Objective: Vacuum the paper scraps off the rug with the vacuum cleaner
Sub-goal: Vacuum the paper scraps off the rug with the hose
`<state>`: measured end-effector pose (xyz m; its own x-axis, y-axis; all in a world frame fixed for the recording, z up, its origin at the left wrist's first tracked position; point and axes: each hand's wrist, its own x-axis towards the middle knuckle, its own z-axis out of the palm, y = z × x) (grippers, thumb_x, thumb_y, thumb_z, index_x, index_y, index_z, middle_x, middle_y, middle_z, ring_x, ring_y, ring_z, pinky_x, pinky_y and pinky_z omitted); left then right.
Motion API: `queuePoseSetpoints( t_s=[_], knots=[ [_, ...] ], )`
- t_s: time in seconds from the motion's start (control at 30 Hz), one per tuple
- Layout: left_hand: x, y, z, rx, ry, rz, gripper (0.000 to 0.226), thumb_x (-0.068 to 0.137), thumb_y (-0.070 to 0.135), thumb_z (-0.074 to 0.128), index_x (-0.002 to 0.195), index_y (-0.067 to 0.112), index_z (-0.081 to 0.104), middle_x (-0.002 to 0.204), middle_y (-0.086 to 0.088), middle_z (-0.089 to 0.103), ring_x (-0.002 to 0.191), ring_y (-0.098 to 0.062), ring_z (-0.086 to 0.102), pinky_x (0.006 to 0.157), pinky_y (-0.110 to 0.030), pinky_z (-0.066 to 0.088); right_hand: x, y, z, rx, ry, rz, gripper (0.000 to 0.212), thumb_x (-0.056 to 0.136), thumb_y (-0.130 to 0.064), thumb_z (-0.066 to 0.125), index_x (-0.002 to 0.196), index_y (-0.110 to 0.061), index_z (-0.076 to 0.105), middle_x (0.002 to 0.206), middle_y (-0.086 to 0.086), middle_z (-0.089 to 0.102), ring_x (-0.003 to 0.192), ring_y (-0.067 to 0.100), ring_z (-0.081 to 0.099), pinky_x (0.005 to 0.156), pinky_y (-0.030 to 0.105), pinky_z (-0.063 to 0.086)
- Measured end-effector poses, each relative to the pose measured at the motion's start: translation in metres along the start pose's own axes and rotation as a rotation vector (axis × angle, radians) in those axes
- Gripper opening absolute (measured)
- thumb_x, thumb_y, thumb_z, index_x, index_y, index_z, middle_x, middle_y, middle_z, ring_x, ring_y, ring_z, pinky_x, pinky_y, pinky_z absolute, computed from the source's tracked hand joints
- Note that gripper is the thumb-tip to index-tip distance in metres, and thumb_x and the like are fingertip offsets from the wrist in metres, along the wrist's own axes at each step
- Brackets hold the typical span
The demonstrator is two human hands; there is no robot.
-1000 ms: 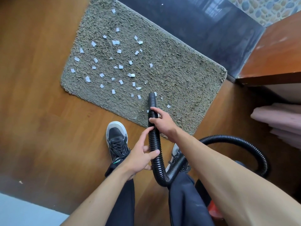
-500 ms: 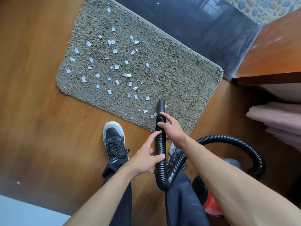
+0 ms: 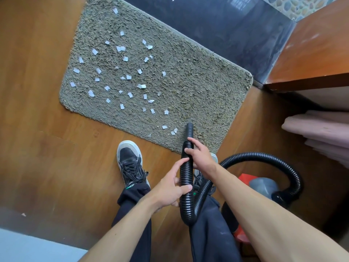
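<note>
Dark trousers (image 3: 133, 214) bunch just above a black laced shoe (image 3: 130, 163) with pale grey toe and sole (small green mark (image 3: 129, 187) by its tongue); forearms (image 3: 120, 229) bare.

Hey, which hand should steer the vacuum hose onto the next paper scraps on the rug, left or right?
Right, probably. The right hand grips the hose just behind the nozzle, whose tip sits beside the nearest paper scraps. The left hand holds farther back, near the bend.
</note>
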<state>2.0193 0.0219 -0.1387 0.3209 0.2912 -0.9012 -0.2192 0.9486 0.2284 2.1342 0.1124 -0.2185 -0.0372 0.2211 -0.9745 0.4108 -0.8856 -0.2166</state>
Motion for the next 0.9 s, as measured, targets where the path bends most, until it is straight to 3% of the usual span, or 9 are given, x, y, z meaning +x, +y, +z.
queuePoseSetpoints(
  t_s=[0.2, 0.57, 0.9],
  knots=[
    [-0.012, -0.009, -0.004, -0.039, 0.015, -0.023, 0.073, 0.095, 0.010, 0.061, 0.138, 0.060, 0.031, 0.091, 0.007, 0.074, 0.087, -0.014, 0.070, 0.083, -0.053, 0.057, -0.006, 0.005, 0.011, -0.037, -0.042, 0.036, 0.048, 0.094, -0.005, 0.054, 0.137, -0.026, 0.050, 0.104, 0.009, 0.061, 0.078, 0.015, 0.059, 0.059, 0.028, 0.051],
    [-0.025, -0.027, -0.017, -0.146, 0.069, -0.029, 0.075, 0.094, 0.006, 0.062, 0.136, 0.061, 0.032, 0.108, -0.007, 0.073, 0.093, -0.020, 0.073, 0.087, -0.058, 0.056, -0.007, 0.005, 0.040, -0.183, -0.097, 0.020, 0.052, 0.091, -0.006, 0.054, 0.137, -0.030, 0.050, 0.115, 0.007, 0.061, 0.085, 0.016, 0.060, 0.073, 0.036, 0.055],
    [-0.033, -0.042, -0.024, -0.246, 0.086, -0.012, 0.074, 0.094, 0.005, 0.064, 0.128, 0.065, 0.036, 0.107, -0.008, 0.074, 0.098, -0.024, 0.073, 0.087, -0.060, 0.054, -0.012, 0.004, 0.059, -0.315, -0.163, -0.016, 0.055, 0.089, -0.007, 0.053, 0.140, -0.028, 0.048, 0.125, 0.007, 0.056, 0.088, 0.016, 0.058, 0.069, 0.032, 0.053]
  ],
)
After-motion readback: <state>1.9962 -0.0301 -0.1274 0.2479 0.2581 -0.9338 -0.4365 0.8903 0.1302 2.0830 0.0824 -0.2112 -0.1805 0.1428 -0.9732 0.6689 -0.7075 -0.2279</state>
